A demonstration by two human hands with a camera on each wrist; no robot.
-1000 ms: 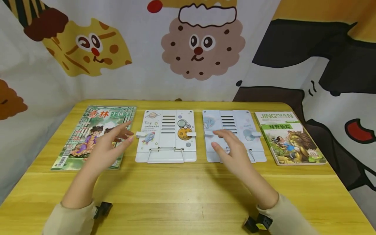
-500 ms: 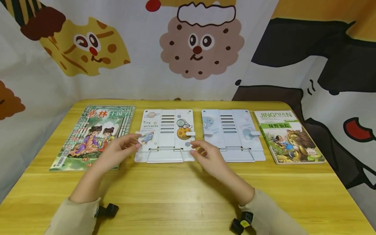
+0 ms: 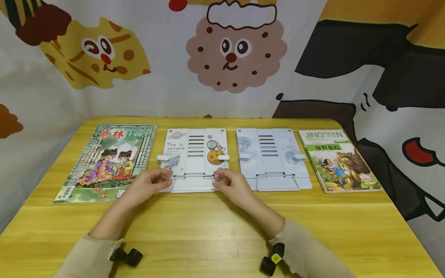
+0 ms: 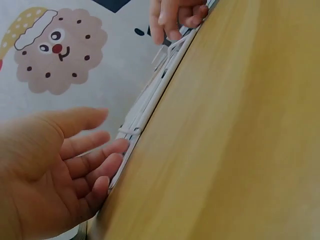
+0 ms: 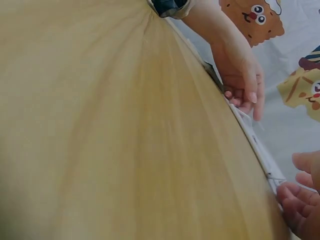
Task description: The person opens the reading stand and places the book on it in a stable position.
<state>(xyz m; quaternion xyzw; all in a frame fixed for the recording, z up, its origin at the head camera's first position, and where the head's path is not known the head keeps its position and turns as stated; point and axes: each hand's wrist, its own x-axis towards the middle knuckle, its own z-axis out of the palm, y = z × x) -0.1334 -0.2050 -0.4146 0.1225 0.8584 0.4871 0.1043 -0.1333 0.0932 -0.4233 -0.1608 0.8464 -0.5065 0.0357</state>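
Two folding metal book stands lie flat on the table. The left one, a white Tiny universe book stand (image 3: 196, 164), has an astronaut print and a wire rest (image 3: 193, 191) along its front. At its front left corner, my left hand (image 3: 146, 187) has its fingers loosely bent; in the left wrist view the thumb stands apart and the fingertips (image 4: 117, 145) are at the stand's edge. My right hand (image 3: 234, 187) is at the front right corner by the wire rest, thumb apart from the fingers (image 5: 295, 195). Neither hand visibly pinches anything. The pale blue book stand (image 3: 274, 162) lies to the right.
A green magazine (image 3: 114, 154) lies at the left, partly behind my left wrist. A paperback book (image 3: 340, 162) lies at the far right. Bare wooden table (image 3: 194, 239) shows in front. A cartoon-printed curtain (image 3: 167, 77) hangs behind the table.
My right hand has moved left and down from over the blue book stand to the white one's front right corner. My left hand has come right and down from over the magazine.
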